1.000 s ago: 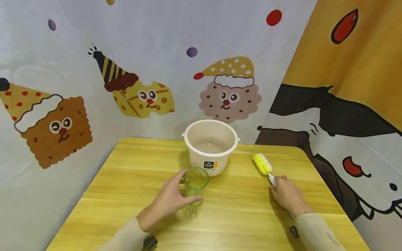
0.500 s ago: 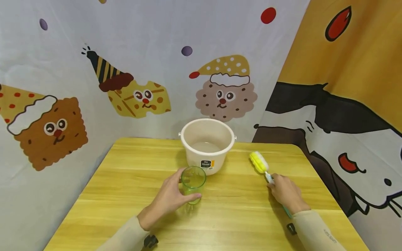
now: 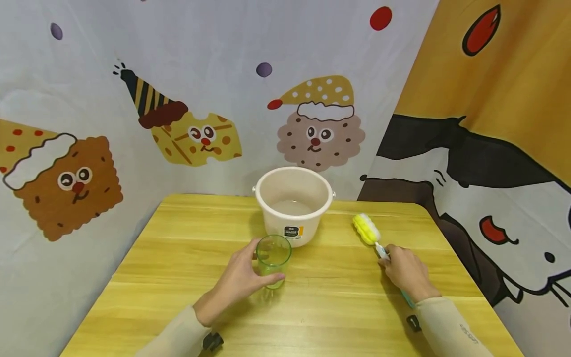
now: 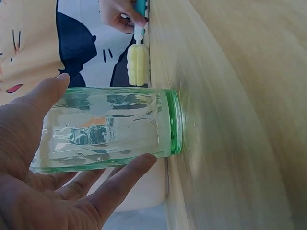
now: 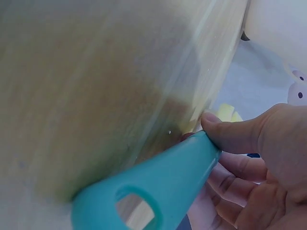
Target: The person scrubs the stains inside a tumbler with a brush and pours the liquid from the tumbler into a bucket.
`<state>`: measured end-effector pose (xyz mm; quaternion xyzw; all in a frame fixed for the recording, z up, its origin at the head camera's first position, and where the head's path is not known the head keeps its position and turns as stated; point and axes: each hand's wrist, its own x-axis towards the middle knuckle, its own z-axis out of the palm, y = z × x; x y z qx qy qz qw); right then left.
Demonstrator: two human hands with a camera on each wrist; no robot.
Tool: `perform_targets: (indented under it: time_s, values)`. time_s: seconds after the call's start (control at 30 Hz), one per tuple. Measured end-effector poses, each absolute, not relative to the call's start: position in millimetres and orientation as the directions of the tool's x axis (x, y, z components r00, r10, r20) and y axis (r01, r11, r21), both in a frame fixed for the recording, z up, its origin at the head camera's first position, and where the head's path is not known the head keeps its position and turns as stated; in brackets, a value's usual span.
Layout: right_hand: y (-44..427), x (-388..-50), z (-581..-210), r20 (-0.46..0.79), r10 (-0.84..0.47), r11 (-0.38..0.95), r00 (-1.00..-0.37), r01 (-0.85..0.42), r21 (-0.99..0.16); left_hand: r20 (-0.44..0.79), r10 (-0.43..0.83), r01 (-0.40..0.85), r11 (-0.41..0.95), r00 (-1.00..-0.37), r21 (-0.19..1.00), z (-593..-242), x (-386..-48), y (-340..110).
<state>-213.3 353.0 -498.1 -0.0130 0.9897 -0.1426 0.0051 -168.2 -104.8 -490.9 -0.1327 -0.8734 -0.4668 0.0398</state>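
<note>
Barely differs from a second ago: only a small drift of the head view, with the printed wall cloth (image 3: 214, 29) set slightly further left in it. Keeps the same hold in both hands, over the same spots of the wooden table (image 3: 330, 307).

Holds a green-tinted glass (image 3: 274, 260) upright on the table with the left hand (image 3: 236, 275), thumb along the near side, fingers spread round the far side. Has that glass just in front of a cream bucket (image 3: 273, 223), slightly to the left. Shows small bright specks on the see-through wall of the glass. Gives a faint gleam at the bucket's bottom, perhaps shallow clear water, hard to tell from here.

Pinches a yellow-and-white sponge brush (image 3: 367, 229) between thumb and fingers of the right hand (image 3: 406, 270), right of the bucket and apart from it, where white neck meets teal handle (image 5: 165, 177).
</note>
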Motion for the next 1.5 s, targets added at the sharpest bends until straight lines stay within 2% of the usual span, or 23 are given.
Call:
perform_targets:
  time_s: [1.5]
  values:
    - [350, -199, -497, 0.103, -0.055, 0.943, -0.993, -0.085, -0.321, 0.207, 0.212, 0.289, 0.517, -0.955, 0.806, -492, -168, -104]
